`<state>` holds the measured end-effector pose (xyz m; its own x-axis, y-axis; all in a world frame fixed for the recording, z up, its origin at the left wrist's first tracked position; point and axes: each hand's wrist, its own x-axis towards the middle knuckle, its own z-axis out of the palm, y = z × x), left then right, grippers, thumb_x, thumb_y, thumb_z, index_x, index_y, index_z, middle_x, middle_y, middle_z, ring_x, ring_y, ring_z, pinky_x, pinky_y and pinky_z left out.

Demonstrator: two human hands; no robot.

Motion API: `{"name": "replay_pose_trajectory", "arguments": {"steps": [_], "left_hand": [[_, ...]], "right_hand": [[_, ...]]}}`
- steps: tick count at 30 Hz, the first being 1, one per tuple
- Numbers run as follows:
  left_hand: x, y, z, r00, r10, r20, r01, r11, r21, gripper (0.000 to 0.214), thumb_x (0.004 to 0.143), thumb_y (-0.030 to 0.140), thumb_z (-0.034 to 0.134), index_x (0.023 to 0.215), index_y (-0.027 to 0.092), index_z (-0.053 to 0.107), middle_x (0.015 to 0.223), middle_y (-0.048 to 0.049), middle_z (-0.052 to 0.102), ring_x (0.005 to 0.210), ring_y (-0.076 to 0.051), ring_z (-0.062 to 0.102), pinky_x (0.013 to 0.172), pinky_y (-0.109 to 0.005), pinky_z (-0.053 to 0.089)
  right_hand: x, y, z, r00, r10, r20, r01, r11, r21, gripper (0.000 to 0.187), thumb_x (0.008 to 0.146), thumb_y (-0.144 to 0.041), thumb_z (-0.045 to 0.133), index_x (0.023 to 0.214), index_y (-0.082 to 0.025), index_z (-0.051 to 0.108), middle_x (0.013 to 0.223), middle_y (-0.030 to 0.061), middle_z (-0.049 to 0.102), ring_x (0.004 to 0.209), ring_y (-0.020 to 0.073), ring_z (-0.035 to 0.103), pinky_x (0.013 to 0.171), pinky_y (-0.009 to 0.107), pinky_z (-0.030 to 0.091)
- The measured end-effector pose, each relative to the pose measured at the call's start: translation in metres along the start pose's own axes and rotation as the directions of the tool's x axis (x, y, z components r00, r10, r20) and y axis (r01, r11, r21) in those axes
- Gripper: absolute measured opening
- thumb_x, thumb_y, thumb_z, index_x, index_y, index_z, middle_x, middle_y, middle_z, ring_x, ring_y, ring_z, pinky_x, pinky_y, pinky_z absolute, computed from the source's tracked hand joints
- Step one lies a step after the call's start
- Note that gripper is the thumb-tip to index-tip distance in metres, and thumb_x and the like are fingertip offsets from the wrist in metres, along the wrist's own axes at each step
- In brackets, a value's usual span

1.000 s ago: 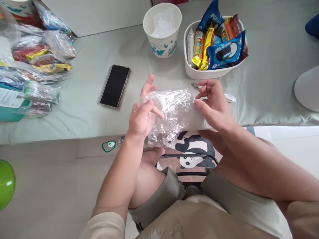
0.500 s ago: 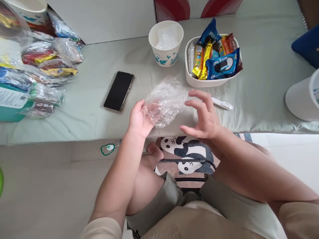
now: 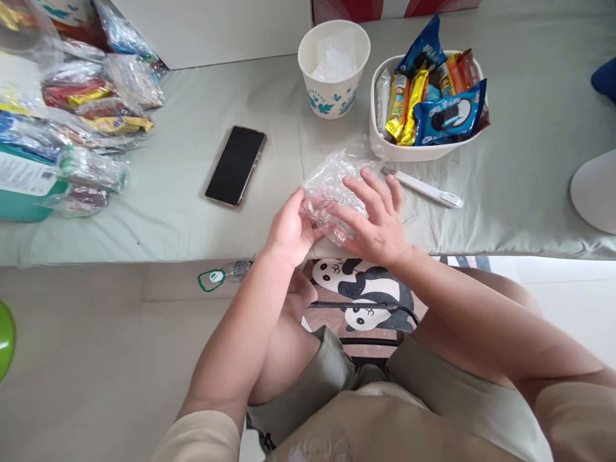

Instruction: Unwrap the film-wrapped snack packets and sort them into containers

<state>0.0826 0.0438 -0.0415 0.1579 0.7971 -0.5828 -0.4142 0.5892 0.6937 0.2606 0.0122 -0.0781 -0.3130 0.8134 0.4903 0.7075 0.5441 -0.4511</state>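
Note:
A crumpled clear plastic bag (image 3: 337,176) lies across my left hand (image 3: 296,228), whose thumb grips its left edge from above while the other fingers sit beneath it. My right hand (image 3: 378,221) is spread over the bag's right side, fingers apart; its fingertips appear to touch the film. Just right of the bag a white utility knife (image 3: 428,189) rests on the green cloth. Behind it stands a white bin (image 3: 409,153) full of wrapped snacks, with a blue cookie packet (image 3: 450,119) at its front.
Left of the bag lies a black phone (image 3: 235,165). A paper cup (image 3: 332,90) with crumpled clear plastic in it stands behind. Bagged snacks (image 3: 101,122) pile up at the far left beside a teal container (image 3: 29,199). A white round container (image 3: 597,192) is at the right edge.
My right hand has moved left onto the bag, which is now flatter and partly under its fingers. The view has shifted slightly, and my left hand still holds the bag.

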Motion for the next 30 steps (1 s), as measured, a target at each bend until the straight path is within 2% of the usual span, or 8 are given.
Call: {"name": "replay_pose_trajectory", "arguments": {"steps": [5, 9, 13, 17, 22, 26, 28, 30], "left_hand": [[-0.008, 0.004, 0.006, 0.999, 0.033, -0.020, -0.032, 0.998, 0.059, 0.047, 0.090, 0.067, 0.064, 0.095, 0.021, 0.075, 0.095, -0.0084, 0.081, 0.097, -0.025, 0.076, 0.074, -0.031, 0.061], [-0.013, 0.007, 0.007, 0.997, 0.061, 0.038, -0.065, 0.989, 0.131, 0.053, 0.089, 0.071, 0.061, 0.090, 0.020, 0.077, 0.093, -0.0102, 0.081, 0.101, -0.026, 0.077, 0.078, -0.031, 0.062], [-0.017, 0.005, 0.008, 0.991, 0.016, 0.130, -0.037, 0.987, 0.155, 0.051, 0.085, 0.069, 0.068, 0.088, 0.019, 0.077, 0.090, -0.0102, 0.081, 0.092, -0.025, 0.078, 0.076, -0.033, 0.063], [-0.016, 0.001, 0.007, 0.986, 0.082, 0.147, -0.103, 0.985, 0.138, 0.029, 0.080, 0.046, 0.081, 0.092, 0.019, 0.077, 0.090, -0.0056, 0.080, 0.082, -0.020, 0.077, 0.074, -0.030, 0.063], [-0.007, -0.003, -0.001, 0.972, 0.218, 0.082, -0.233, 0.927, 0.293, 0.011, 0.079, 0.024, 0.076, 0.089, 0.020, 0.078, 0.094, -0.0036, 0.080, 0.081, -0.018, 0.077, 0.073, -0.027, 0.060], [-0.010, 0.000, -0.005, 0.950, 0.144, 0.276, -0.255, 0.868, 0.427, 0.013, 0.078, 0.020, 0.072, 0.087, 0.021, 0.081, 0.088, -0.0042, 0.081, 0.064, -0.016, 0.074, 0.060, -0.028, 0.055], [-0.015, 0.003, -0.005, 0.908, 0.043, 0.417, -0.250, 0.855, 0.454, 0.011, 0.078, 0.022, 0.072, 0.085, 0.022, 0.081, 0.082, -0.0044, 0.081, 0.058, -0.017, 0.071, 0.054, -0.028, 0.050], [-0.018, 0.007, -0.005, 0.868, -0.031, 0.496, -0.247, 0.839, 0.484, 0.009, 0.078, 0.023, 0.072, 0.083, 0.022, 0.081, 0.078, -0.0041, 0.079, 0.054, -0.016, 0.068, 0.051, -0.028, 0.047]], "right_hand": [[0.010, 0.004, -0.020, 0.996, 0.071, -0.052, -0.060, 0.979, 0.193, 0.017, 0.097, -0.047, 0.058, 0.093, -0.034, 0.068, 0.129, 0.0026, 0.072, 0.146, 0.0354, 0.053, 0.128, 0.070, 0.019], [0.012, 0.010, -0.035, 0.982, 0.095, -0.165, -0.074, 0.989, 0.126, 0.024, 0.097, -0.053, 0.054, 0.091, -0.032, 0.065, 0.106, 0.0059, 0.075, 0.137, 0.0351, 0.060, 0.125, 0.071, 0.023], [0.007, 0.010, -0.033, 0.995, 0.100, 0.030, -0.102, 0.989, 0.102, 0.024, 0.097, -0.054, 0.055, 0.086, -0.035, 0.066, 0.095, 0.0010, 0.074, 0.121, 0.0285, 0.067, 0.122, 0.062, 0.034], [0.000, 0.004, -0.021, 0.962, -0.002, 0.275, 0.003, 1.000, -0.004, 0.020, 0.102, -0.044, 0.050, 0.096, -0.041, 0.069, 0.098, -0.0053, 0.077, 0.104, 0.0211, 0.067, 0.108, 0.049, 0.046], [0.002, 0.008, -0.034, 0.970, -0.169, 0.173, 0.148, 0.981, 0.126, 0.048, 0.095, -0.071, 0.048, 0.109, -0.031, 0.072, 0.104, 0.0034, 0.077, 0.095, 0.0267, 0.066, 0.099, 0.056, 0.044], [0.019, 0.014, -0.063, 0.999, 0.013, 0.042, -0.025, 0.950, 0.312, 0.032, 0.095, -0.054, 0.060, 0.108, -0.026, 0.070, 0.112, 0.0092, 0.075, 0.107, 0.0290, 0.068, 0.100, 0.052, 0.050], [0.027, 0.014, -0.070, 0.985, 0.072, 0.159, -0.136, 0.889, 0.436, 0.045, 0.091, -0.054, 0.068, 0.123, -0.023, 0.066, 0.120, 0.0117, 0.073, 0.114, 0.0299, 0.068, 0.100, 0.050, 0.053], [0.031, 0.012, -0.071, 0.921, 0.059, 0.385, -0.260, 0.828, 0.496, 0.052, 0.086, -0.056, 0.073, 0.124, -0.021, 0.065, 0.107, 0.0086, 0.074, 0.097, 0.0258, 0.071, 0.084, 0.042, 0.057]]}}
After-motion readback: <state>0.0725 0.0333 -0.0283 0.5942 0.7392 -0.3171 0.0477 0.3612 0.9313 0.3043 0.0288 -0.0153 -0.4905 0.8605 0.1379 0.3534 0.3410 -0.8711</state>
